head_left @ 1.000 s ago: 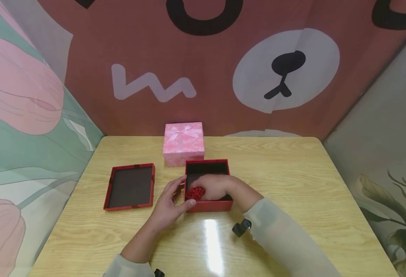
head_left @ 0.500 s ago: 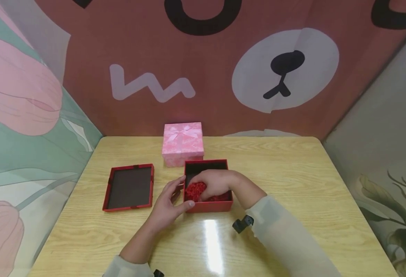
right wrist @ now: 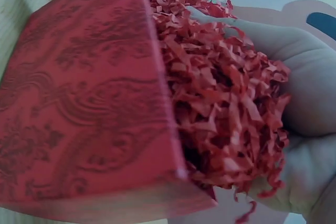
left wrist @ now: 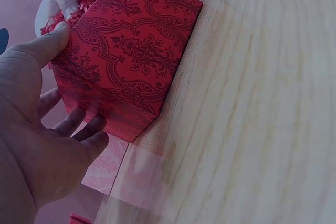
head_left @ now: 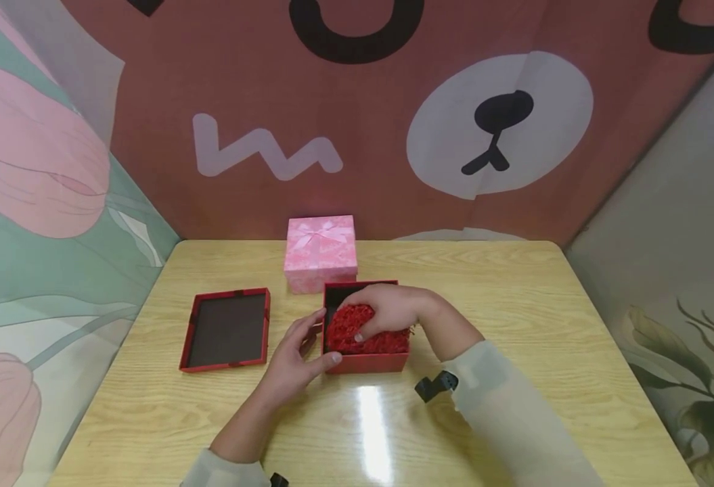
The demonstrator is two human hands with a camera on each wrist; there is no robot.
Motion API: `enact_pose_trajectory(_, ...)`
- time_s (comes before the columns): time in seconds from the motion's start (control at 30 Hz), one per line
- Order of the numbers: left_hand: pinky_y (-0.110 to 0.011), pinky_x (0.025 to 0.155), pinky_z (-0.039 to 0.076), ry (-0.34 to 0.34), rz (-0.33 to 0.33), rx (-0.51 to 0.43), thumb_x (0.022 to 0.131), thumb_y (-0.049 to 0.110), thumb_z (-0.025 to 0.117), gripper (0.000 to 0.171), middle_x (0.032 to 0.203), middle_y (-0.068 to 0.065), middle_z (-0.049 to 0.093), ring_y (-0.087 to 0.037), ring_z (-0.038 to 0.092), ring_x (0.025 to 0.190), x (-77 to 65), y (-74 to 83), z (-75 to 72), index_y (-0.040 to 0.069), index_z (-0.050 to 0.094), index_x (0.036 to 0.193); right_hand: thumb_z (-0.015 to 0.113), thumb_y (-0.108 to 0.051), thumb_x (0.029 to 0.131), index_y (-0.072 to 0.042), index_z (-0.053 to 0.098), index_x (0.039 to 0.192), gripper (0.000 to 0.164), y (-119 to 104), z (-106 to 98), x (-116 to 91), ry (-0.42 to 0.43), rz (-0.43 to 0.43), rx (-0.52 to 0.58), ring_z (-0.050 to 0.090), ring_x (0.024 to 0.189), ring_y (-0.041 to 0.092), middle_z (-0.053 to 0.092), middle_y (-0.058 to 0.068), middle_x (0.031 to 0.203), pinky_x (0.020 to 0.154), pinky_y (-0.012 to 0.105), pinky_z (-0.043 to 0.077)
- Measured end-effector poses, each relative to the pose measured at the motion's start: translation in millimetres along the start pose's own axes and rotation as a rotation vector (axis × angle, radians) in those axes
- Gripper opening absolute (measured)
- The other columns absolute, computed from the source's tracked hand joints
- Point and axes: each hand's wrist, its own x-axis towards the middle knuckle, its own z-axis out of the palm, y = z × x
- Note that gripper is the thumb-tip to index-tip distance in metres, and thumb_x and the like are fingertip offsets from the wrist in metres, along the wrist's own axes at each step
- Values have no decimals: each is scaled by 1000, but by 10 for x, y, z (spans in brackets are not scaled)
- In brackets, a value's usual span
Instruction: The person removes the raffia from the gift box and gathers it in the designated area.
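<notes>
A red gift box with a dark floral pattern stands lidless on the table. My left hand steadies its near left corner, thumb at the front rim and bent fingers against the left side, as the left wrist view shows from low down. My right hand grips a big clump of red shredded paper, raised to the box's rim. In the right wrist view the crinkled strips bulge past the rim, with thumb and fingers around them. The box's bottom is hidden under the paper and hand.
The box's lid lies upturned to the left, dark inside with a red rim. Behind the box stands a closed pink gift box with a bow. A cloth wall with a printed bear borders the wooden table at the back.
My right hand has risen from inside the red box, bringing the clump of shredded paper up to the rim. My left hand has stayed at the corner.
</notes>
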Motion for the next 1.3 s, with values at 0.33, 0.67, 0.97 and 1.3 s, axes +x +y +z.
enact_pose_trajectory(0.33, -47, 120, 35, 4, -8, 1, 84, 29, 89, 84, 153, -2, 45, -28, 45, 142, -4, 11, 8, 27, 46, 157, 80, -23, 89, -29, 66, 133, 47, 88, -143, -159, 15, -25, 93, 65, 103, 10, 69, -14, 114, 93, 34, 56)
enact_pose_trajectory(0.67, -48, 121, 34, 9, -4, -10, 84, 27, 89, 84, 152, -1, 46, -28, 45, 142, 1, -15, 3, 29, 46, 156, 80, -19, 90, -27, 67, 134, 47, 159, -244, -341, 27, -55, 169, 67, 105, 13, 70, -10, 117, 93, 35, 57)
enact_pose_trajectory(0.97, -47, 120, 35, 0, 2, -13, 85, 27, 89, 85, 153, -1, 45, -28, 45, 143, -3, -13, -2, 29, 45, 157, 80, -17, 90, -25, 66, 135, 48, 314, -283, -498, 61, -50, 219, 69, 102, 16, 72, -8, 115, 91, 38, 59)
enact_pose_trajectory(1.3, -48, 120, 35, -7, 9, -10, 84, 28, 89, 88, 156, -7, 43, -31, 44, 143, -3, -26, -2, 21, 43, 159, 82, -19, 89, -22, 65, 136, 50, 480, -307, -700, 106, -5, 279, 71, 100, 20, 73, -3, 113, 89, 41, 59)
